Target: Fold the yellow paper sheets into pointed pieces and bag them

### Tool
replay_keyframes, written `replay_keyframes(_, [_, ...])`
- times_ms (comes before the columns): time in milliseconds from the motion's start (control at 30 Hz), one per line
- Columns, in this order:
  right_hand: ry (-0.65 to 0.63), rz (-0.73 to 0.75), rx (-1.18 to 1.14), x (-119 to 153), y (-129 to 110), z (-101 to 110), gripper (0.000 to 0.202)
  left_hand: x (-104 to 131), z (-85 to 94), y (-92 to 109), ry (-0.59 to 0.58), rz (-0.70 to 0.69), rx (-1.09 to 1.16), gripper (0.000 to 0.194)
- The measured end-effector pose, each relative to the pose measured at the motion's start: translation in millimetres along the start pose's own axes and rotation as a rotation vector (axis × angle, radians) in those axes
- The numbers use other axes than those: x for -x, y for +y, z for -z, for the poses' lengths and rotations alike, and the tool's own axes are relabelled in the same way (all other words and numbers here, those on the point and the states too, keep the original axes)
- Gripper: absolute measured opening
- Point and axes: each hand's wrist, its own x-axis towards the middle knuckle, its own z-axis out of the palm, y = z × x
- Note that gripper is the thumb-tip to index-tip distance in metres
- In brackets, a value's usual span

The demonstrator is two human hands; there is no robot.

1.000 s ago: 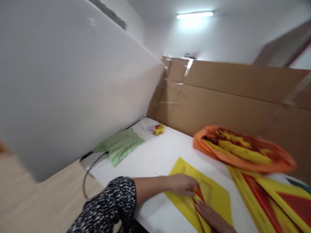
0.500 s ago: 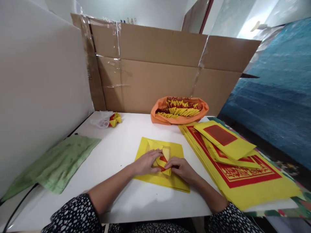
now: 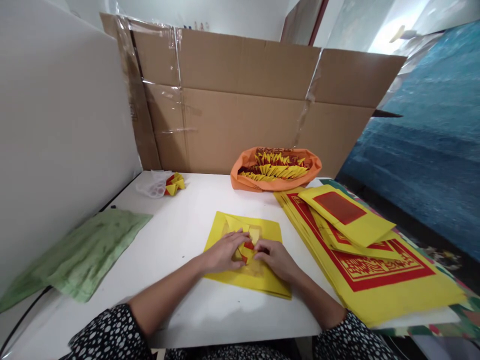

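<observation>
A small folded paper (image 3: 248, 245), yellow with red inside, lies on a square stack of yellow paper sheets (image 3: 225, 220) in front of me. My left hand (image 3: 225, 251) comes from the left, its fingers bent over the folded paper and its thumb at the near side. From the right, my right hand (image 3: 275, 256) is closed in a pinch at the paper's right edge. Its fingertips touch or nearly touch the red part, and the exact contact is hard to see. Parts of the folded paper are hidden under my left fingers.
Large yellow sheets with red print (image 3: 382, 265) are piled at the right. An orange bag (image 3: 240, 182) full of folded yellow pieces stands behind. At the left lie a green cloth (image 3: 101, 245) and a plastic bag (image 3: 152, 185) beside another folded piece (image 3: 175, 184). A cardboard panel (image 3: 240, 110) closes the back.
My right fingers have drawn up and slightly left along the folded paper. The flap that stood at its lower right no longer shows there. My left hand stays over it.
</observation>
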Motion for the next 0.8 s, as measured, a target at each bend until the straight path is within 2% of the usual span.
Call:
replay_keyframes(67, [0.020,-0.039,0.017,-7,-2,-5,0.009,-1,5.9,-2,0.030,0.013,0.112,0.046])
replay_keyframes(133, [0.008,-0.071,0.006,-13,-2,-9,0.011,-4,10.0,-5,0.082,0.057,0.200,0.028])
replay_keyframes(200, [0.011,-0.099,-0.003,-17,-3,-12,0.013,-8,10.3,-10,0.139,0.099,0.229,0.008])
replay_keyframes(233, [0.033,-0.099,0.014,-17,-4,-13,0.014,-10,8.8,-12,0.171,0.120,0.235,0.005])
replay_keyframes(300, [0.105,-0.034,0.129,-12,-6,-16,0.017,-14,3.7,-18,0.229,0.162,0.264,0.009])
replay_keyframes(367, [0.164,0.115,0.323,-2,-8,-22,0.015,-16,-2.1,-22,0.278,0.204,0.309,0.011])
replay_keyframes(467, [0.167,0.329,0.565,20,-6,-37,0.015,-16,-7.3,-28,0.299,0.219,0.370,0.013])
replay_keyframes(533, [0.167,0.395,0.644,35,-2,-48,0.027,-16,-8.0,-31,0.288,0.213,0.387,0.015])
replay_keyframes(633, [0.181,0.398,0.691,50,2,-58,0.043,-15,-7.0,-34,0.278,0.214,0.397,0.016])
replay_keyframes(800, [0.183,0.299,0.702,56,-2,-58,0.045,-16,-5.9,-36,0.269,0.217,0.405,0.019])
